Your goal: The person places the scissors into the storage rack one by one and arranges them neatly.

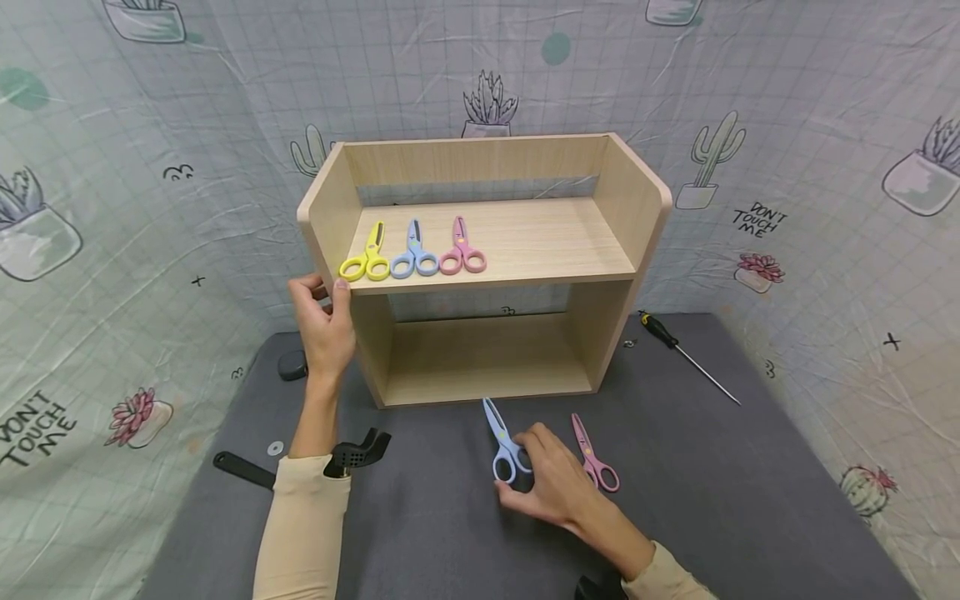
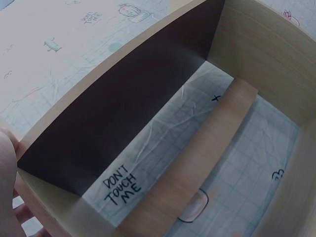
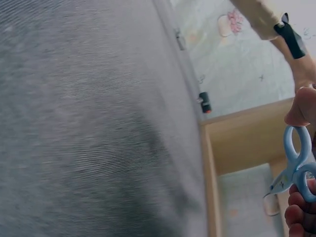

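A wooden two-level shelf (image 1: 615,208) stands on the grey mat. On its upper board lie yellow scissors (image 1: 366,257), blue scissors (image 1: 414,254) and pink scissors (image 1: 462,250) side by side. My left hand (image 1: 324,321) grips the shelf's left front edge. My right hand (image 1: 543,479) pinches the handle of a second pair of blue scissors (image 1: 501,442) lying on the mat before the shelf; in the right wrist view these blue scissors (image 3: 297,163) sit between thumb and fingers. Another pink pair (image 1: 594,457) lies just right of that hand. The left wrist view shows the shelf's inside (image 2: 207,148).
A screwdriver (image 1: 686,354) with a black handle lies on the mat at the right of the shelf. A small dark object (image 1: 291,364), a washer (image 1: 275,447) and a black strap (image 1: 243,469) lie at the left. The patterned cloth (image 1: 112,250) surrounds the mat.
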Action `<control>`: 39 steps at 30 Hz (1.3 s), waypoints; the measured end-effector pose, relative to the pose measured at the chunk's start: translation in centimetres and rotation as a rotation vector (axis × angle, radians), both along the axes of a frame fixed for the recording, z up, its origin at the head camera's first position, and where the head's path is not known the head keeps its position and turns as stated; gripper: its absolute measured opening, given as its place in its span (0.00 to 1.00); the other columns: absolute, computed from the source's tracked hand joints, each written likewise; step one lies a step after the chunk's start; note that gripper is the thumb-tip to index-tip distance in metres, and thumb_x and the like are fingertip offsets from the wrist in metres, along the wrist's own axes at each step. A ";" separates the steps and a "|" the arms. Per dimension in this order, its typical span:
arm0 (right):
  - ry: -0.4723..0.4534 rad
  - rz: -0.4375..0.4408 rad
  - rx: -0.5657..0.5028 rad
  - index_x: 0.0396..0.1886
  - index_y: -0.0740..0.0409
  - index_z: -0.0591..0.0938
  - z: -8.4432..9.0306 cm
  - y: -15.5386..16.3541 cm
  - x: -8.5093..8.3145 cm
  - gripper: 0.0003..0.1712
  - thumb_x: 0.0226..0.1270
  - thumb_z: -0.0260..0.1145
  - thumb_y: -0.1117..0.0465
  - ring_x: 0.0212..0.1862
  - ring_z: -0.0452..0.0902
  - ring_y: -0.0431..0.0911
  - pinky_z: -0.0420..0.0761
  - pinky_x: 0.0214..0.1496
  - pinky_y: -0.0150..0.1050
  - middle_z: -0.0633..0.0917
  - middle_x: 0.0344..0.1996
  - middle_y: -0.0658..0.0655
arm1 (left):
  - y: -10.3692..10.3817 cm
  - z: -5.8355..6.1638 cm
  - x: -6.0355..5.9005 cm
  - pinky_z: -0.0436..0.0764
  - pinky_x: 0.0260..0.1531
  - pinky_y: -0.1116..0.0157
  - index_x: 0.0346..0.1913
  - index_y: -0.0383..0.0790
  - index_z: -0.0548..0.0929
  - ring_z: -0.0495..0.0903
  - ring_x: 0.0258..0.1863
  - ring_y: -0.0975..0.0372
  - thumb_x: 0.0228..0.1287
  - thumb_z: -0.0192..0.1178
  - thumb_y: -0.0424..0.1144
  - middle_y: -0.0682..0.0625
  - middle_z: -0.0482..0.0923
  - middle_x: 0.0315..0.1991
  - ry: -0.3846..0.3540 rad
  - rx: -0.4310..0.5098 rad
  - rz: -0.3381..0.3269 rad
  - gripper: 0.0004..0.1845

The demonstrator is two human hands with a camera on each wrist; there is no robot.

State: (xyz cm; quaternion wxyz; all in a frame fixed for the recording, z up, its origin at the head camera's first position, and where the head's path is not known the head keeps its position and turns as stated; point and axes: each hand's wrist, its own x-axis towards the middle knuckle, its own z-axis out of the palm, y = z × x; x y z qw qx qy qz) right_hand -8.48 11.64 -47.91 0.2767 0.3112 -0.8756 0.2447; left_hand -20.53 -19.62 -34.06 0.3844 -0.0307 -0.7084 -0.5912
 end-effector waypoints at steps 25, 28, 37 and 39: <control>0.149 0.103 -0.064 0.45 0.65 0.81 8.4 0.1 -1.9 0.31 0.49 0.73 0.45 0.36 0.73 0.44 0.76 0.36 0.36 0.79 0.36 0.56 | 0.2 0.2 0.4 0.72 0.41 0.67 0.56 0.28 0.68 0.71 0.44 0.65 0.71 0.55 0.39 0.58 0.68 0.47 -0.031 0.059 -0.013 0.20; 0.141 0.119 -0.083 0.45 0.65 0.81 9.7 0.2 -1.9 0.32 0.49 0.74 0.45 0.38 0.74 0.45 0.77 0.38 0.36 0.80 0.38 0.56 | 0.2 0.2 0.4 0.71 0.42 0.66 0.56 0.29 0.68 0.71 0.45 0.65 0.71 0.55 0.39 0.58 0.68 0.48 -0.046 0.070 -0.009 0.19; 0.189 0.131 -0.121 0.45 0.67 0.81 13.2 0.4 -3.0 0.31 0.50 0.74 0.47 0.37 0.75 0.47 0.78 0.39 0.37 0.80 0.39 0.58 | 0.3 0.2 0.4 0.75 0.46 0.67 0.54 0.35 0.73 0.74 0.47 0.64 0.68 0.59 0.40 0.54 0.73 0.49 -0.027 0.112 0.024 0.17; 0.198 0.124 -0.126 0.45 0.68 0.81 13.7 0.5 -3.4 0.31 0.49 0.74 0.48 0.37 0.75 0.47 0.78 0.39 0.37 0.79 0.39 0.59 | 0.3 0.2 0.4 0.76 0.48 0.67 0.54 0.35 0.75 0.76 0.48 0.63 0.67 0.60 0.41 0.55 0.75 0.49 -0.015 0.135 0.037 0.17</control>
